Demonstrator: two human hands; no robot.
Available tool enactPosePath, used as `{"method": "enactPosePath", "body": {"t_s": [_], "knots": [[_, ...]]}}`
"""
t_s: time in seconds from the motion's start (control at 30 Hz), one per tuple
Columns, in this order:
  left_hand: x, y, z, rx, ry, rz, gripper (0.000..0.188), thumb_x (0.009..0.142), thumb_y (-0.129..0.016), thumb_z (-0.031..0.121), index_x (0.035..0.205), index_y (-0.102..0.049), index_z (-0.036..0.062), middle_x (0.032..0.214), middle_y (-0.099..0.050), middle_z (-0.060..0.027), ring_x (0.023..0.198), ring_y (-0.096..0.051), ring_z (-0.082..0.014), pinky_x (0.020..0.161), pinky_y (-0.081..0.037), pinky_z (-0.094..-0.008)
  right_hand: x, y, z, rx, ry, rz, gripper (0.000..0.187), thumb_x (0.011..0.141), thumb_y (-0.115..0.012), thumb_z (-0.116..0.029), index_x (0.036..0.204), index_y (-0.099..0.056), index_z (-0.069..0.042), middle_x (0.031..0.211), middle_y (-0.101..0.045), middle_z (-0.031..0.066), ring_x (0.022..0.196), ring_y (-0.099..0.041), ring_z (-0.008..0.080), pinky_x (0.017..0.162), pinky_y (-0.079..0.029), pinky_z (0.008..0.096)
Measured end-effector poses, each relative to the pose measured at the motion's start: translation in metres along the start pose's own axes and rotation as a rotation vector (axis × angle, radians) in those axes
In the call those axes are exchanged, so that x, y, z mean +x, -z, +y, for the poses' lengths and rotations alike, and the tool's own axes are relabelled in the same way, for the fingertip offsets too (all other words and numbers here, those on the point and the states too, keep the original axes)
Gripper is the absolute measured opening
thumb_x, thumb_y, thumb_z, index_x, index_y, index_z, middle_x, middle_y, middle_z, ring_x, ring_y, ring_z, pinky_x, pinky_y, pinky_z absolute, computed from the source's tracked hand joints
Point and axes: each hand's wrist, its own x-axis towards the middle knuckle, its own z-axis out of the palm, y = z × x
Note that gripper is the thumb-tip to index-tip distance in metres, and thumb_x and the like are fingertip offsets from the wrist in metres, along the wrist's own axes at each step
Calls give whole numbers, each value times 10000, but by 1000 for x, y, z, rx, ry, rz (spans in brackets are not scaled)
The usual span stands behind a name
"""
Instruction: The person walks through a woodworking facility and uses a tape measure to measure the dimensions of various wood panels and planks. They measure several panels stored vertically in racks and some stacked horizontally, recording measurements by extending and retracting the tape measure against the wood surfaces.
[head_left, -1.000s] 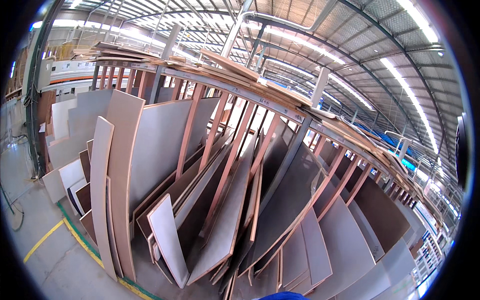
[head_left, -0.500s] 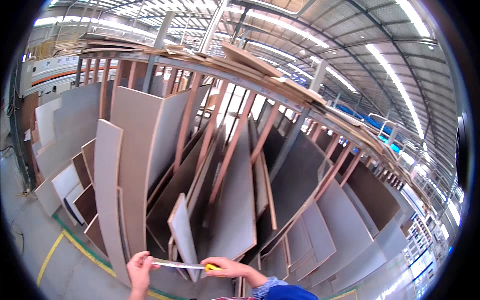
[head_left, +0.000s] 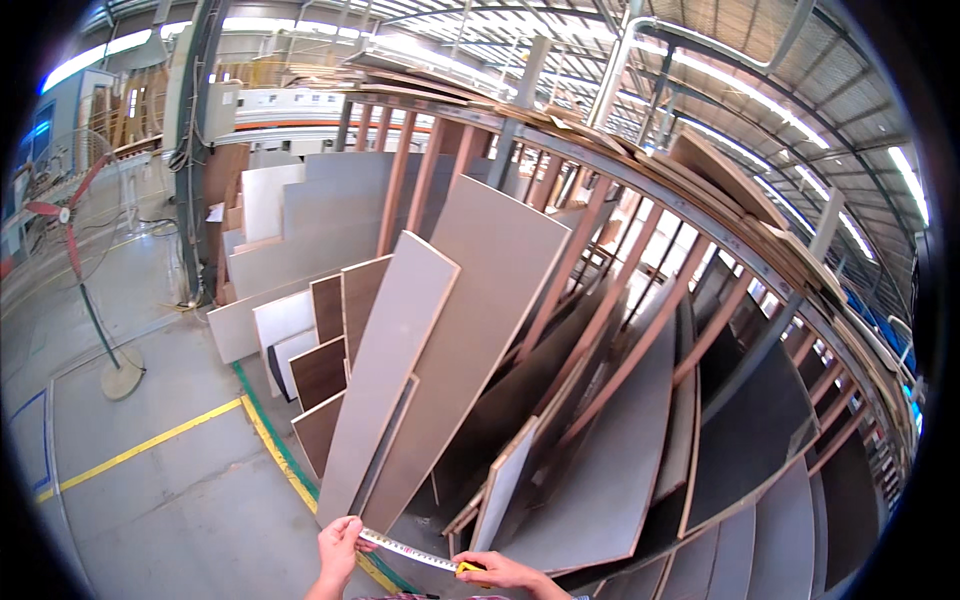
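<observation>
Between my two hands stretches the silver blade of a tape measure [head_left: 412, 550]. At its free end, my left hand [head_left: 340, 545] pinches the blade with thumb and fingers. My right hand [head_left: 500, 571] is closed round the yellow case [head_left: 470, 568], which its fingers partly cover. The blade sags slightly between them, near the lower edge of the view. Just beyond my hands lean a narrow light grey panel [head_left: 395, 370] and a wider beige panel [head_left: 480, 300], with a white-faced offcut [head_left: 503, 485] to their right.
A rack with reddish-brown posts [head_left: 640, 330] holds several upright boards, with more sheets [head_left: 420, 78] laid on top. At the left stand a pedestal fan [head_left: 70, 215] and a dark steel column [head_left: 190, 150]. Yellow and green lines [head_left: 150, 450] mark the grey floor.
The view has turned left, so the rack sits further right and the fan and column show. Both hands still hold the tape measure, now lower and further right in view.
</observation>
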Motion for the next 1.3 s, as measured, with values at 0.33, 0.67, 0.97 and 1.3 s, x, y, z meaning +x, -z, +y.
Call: {"method": "enactPosePath", "body": {"t_s": [0.33, 0.67, 0.97, 1.3], "knots": [[25, 110, -5, -99, 153, 296, 199, 893, -517, 185, 876, -544, -12, 662, -602, -89, 530, -593, -142, 483, -506, -255, 110, -28, -29, -119, 221, -292, 373, 875, -543, -278, 1153, -463, -42, 940, -513, 30, 872, -464, 121, 763, -384, 262], [97, 248, 94, 128, 30, 242, 274, 860, -581, 189, 993, -566, -50, 749, -591, -64, 600, -584, -128, 536, -503, -254, 246, -146, -83, -111, 37, 14, 365, 862, -559, -303, 1119, -507, -49, 822, -545, 34, 778, -496, 115, 694, -405, 259], [134, 388, 187, 135, 42, 332, 248, 869, -569, 204, 950, -578, -31, 687, -589, -50, 580, -580, -116, 534, -506, -246, 382, -227, -155, -64, 133, -141, 318, 847, -588, -253, 1093, -541, -58, 815, -575, -2, 751, -519, 76, 669, -419, 220], [200, 506, 175, -67, 145, 611, 217, 885, -527, 203, 919, -549, -10, 704, -606, -80, 563, -594, -147, 519, -506, -260, 542, -224, -224, -48, 255, -517, 290, 858, -586, -215, 1104, -524, -74, 916, -525, -13, 864, -471, 77, 753, -382, 224]]}}
